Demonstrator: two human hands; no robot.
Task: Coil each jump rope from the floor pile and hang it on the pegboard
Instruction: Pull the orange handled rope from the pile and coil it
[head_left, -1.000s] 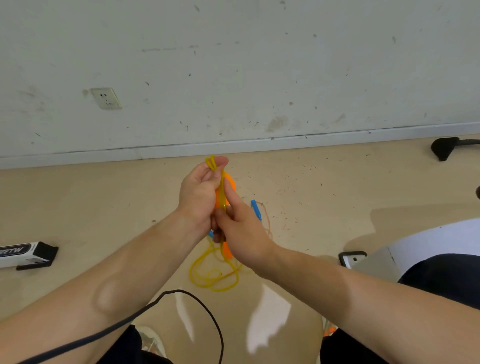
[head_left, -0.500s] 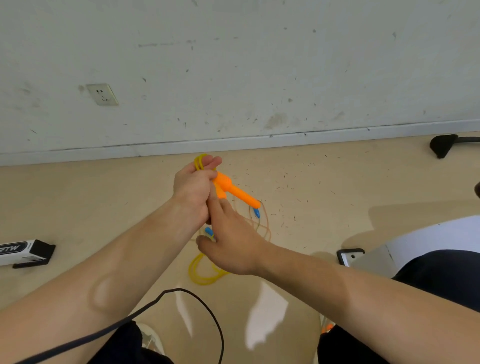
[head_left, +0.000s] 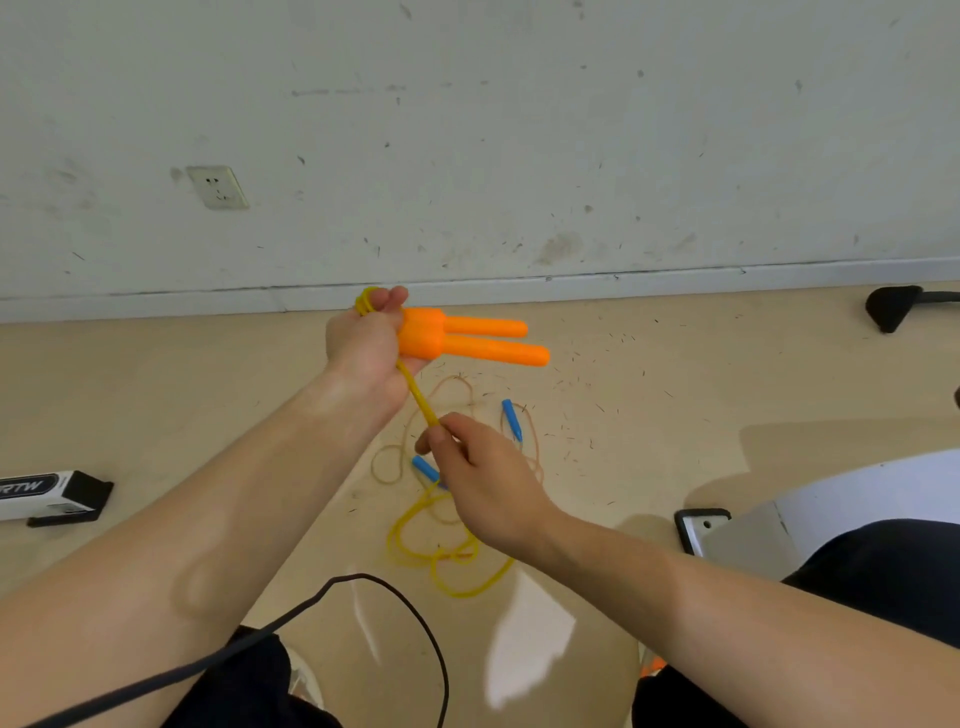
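Two orange handles (head_left: 467, 340) lie side by side in the left hand (head_left: 366, 348), whose fingers curl round their thick ends; the slim ends point right, above the floor (head_left: 649, 364). A small loop of the yellow cord (head_left: 415, 395) shows over the fingertips on that hand's far side. From the palm the cord runs taut, down and nearer, to the right hand (head_left: 488, 483), which pinches it between thumb and forefinger. Past the pinch the rest lies in loose loops on the floor. Beneath the hands lies a second rope with blue handles (head_left: 511, 418) and a thin pale cord.
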